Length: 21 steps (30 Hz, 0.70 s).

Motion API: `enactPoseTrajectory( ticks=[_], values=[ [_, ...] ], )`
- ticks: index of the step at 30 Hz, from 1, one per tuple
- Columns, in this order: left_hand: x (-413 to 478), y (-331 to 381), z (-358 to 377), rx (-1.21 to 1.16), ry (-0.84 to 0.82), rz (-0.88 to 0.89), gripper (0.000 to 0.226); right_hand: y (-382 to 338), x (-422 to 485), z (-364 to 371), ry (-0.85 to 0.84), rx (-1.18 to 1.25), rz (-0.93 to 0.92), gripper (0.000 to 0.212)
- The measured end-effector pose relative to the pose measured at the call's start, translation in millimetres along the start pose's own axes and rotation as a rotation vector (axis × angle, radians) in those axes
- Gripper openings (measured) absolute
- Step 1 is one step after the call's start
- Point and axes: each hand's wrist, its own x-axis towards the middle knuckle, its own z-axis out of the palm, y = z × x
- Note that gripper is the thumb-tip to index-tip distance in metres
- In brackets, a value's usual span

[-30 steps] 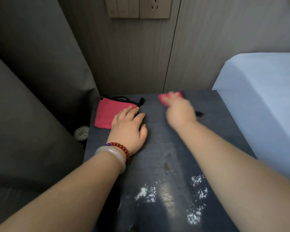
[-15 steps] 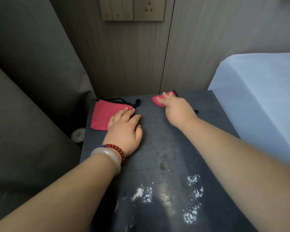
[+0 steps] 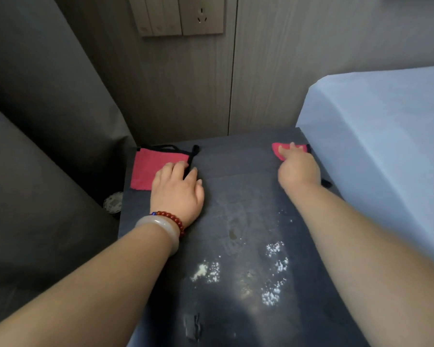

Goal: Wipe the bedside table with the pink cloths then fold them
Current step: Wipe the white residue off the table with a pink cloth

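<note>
A dark bedside table (image 3: 238,156) fills the middle of the view. One pink cloth with black trim (image 3: 150,166) lies flat at its far left corner. My left hand (image 3: 177,191) rests flat on the table, fingertips on that cloth's near right edge. A second pink cloth (image 3: 277,149) sits bunched at the far right corner, mostly hidden under my right hand (image 3: 298,167), which presses down on it with the fingers over it. White powdery spots (image 3: 273,269) and smears mark the near part of the tabletop.
A bed with a pale blue sheet (image 3: 386,146) borders the table on the right. Wood-panelled wall with a switch and socket plate (image 3: 181,18) stands behind. Grey upholstery (image 3: 35,146) is at the left, with a small round object (image 3: 113,202) in the gap.
My right hand has slid the bunched pink cloth from the middle of the table's far edge to the far right corner. My left hand stays on the flat cloth.
</note>
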Motion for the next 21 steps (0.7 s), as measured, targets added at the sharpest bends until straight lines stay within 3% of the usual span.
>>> enactPoseTrajectory(
  ticks=[2, 7, 10, 13, 14, 18, 19, 21],
  values=[
    [1, 5, -1, -0.026, -0.038, -0.005, 0.054, -14, -16, 3, 0.071, 0.02, 0.021, 0.058],
    [-4, 24, 7, -0.154, -0.096, -0.031, 0.048, -49, -77, 44, -0.003, 0.201, -0.451, 0.064],
    [-1, 23, 7, -0.172, -0.131, -0.03, 0.05, 7, -54, 29, 0.035, 0.067, -0.243, 0.071],
    [0, 27, 8, -0.176, -0.124, -0.042, 0.05, 24, -36, 11, 0.047, 0.042, 0.017, 0.063],
    [-1, 29, 9, -0.177, -0.113, -0.052, 0.05, 9, -42, 13, 0.041, 0.037, -0.021, 0.061],
    [0, 29, 9, -0.199, -0.084, -0.077, 0.047, -26, -90, 43, -0.02, 0.226, -0.505, 0.061],
    [1, 29, 9, -0.198, -0.089, -0.074, 0.047, -16, -91, 39, 0.038, 0.284, -0.527, 0.06],
    [0, 30, 9, -0.199, -0.099, -0.064, 0.048, 21, -73, 24, 0.133, 0.235, -0.318, 0.059]
  ],
)
